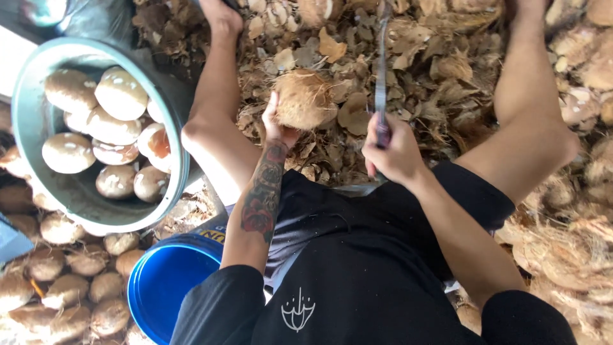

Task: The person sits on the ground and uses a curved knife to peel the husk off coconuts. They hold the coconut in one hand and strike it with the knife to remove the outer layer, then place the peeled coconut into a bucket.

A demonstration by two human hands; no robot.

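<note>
Left grip: left hand (276, 121) cupped under and behind a husky brown coconut (304, 99), fingers wrapped on its near side, lifted clear of the husk litter.
Right grip: right hand (393, 152) closed tight round the handle of a long blade (382, 70), which points away from the body and stands just right of the coconut, not touching it as far as can be told.
Coconut position: between the bare knees, above the husk pile (434, 76) on the ground.
Risk, blade: judged likely to glance off the rounded fibrous shell toward the holding fingers, since thumb and fingertips sit close to any strike line.
Risk, hold: one-handed cup with nothing underneath; a hard blow could knock the nut loose into the litter.
Risk, legs: bare shins on both sides of the swing path.
Count, held coconuts: one.
Count, blades: one.
Count, metal basin (25, 96): one, at left, holding about ten peeled pale coconuts (121, 92).
Count, blue bucket (163, 281): one, inside seen bare.
Count, brown coconuts on ground (64, 281): a dozen or more at lower left, exact number unclear.
</note>
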